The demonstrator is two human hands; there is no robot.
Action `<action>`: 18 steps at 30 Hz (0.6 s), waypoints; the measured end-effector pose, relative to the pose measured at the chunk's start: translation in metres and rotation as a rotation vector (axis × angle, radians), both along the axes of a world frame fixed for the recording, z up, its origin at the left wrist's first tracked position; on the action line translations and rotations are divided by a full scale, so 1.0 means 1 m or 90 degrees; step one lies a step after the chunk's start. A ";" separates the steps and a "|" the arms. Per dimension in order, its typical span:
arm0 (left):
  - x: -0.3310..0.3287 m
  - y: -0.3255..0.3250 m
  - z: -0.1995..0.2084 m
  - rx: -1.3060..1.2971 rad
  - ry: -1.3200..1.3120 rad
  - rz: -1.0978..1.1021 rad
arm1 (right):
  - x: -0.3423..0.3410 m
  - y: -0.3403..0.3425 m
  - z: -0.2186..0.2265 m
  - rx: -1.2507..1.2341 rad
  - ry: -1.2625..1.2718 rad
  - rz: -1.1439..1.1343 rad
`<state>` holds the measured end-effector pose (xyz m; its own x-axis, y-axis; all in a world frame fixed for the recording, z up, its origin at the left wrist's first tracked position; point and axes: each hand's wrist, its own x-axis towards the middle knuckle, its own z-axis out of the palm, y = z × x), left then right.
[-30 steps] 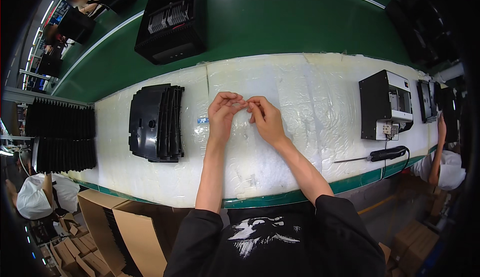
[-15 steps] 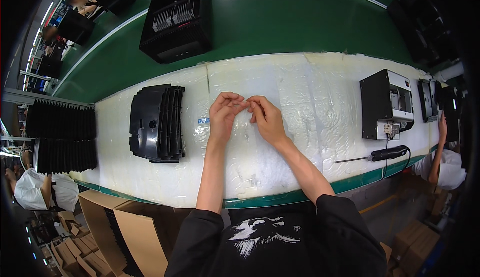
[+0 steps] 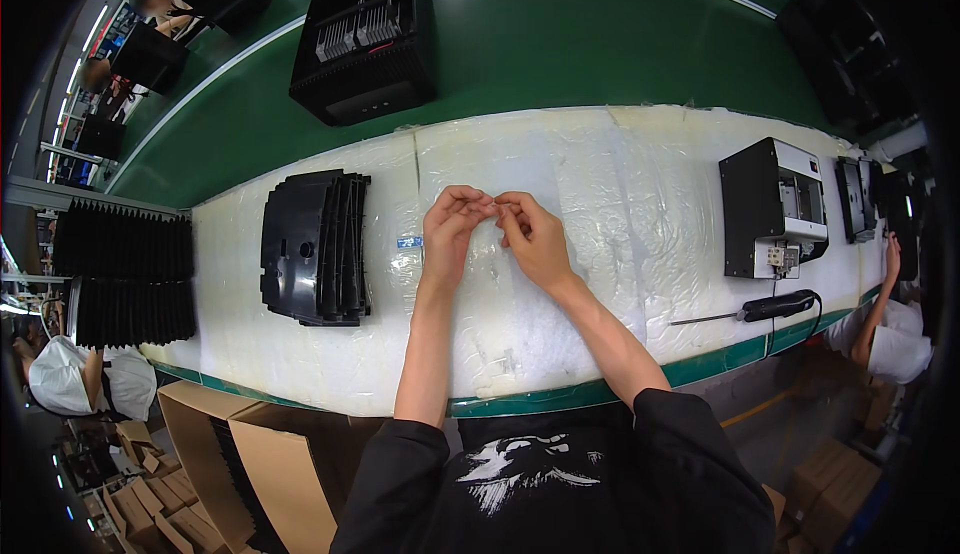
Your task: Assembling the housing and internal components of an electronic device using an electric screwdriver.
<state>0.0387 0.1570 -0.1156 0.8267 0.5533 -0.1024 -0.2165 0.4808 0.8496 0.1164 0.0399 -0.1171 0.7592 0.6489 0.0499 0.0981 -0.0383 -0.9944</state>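
Note:
My left hand [image 3: 455, 234] and my right hand [image 3: 533, 234] meet above the middle of the padded bench, fingertips touching. Both are closed in a pinch; whatever lies between the fingers, if anything, is too small to make out. A small blue-and-white label [image 3: 409, 242] lies on the bench surface beside my left hand. Farther left stands a stack of black plastic panels [image 3: 315, 247] with ribbed edges. To the right, an electric screwdriver [image 3: 778, 306] with a long thin bit lies on the bench, in front of a black-and-silver machine [image 3: 775, 209].
Beyond the plastic-covered bench top [image 3: 600, 184] runs a green conveyor belt [image 3: 600, 39] carrying a black housing [image 3: 365, 44] with metal heat sinks inside. Black ribbed parts [image 3: 125, 269] are stacked at the left. An open cardboard box [image 3: 280, 474] stands below the front edge. Other people work on both sides.
The black housing on the belt has shifted slightly to the right. My hands stay together in nearly the same place.

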 end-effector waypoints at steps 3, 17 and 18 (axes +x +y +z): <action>0.000 0.000 0.000 -0.004 -0.005 -0.003 | 0.001 -0.001 -0.002 0.004 0.007 0.001; -0.001 0.000 0.001 0.006 0.005 -0.003 | 0.001 -0.002 0.001 -0.019 0.008 0.013; -0.001 0.001 0.001 -0.001 0.004 -0.001 | 0.001 -0.002 0.000 -0.015 0.006 0.013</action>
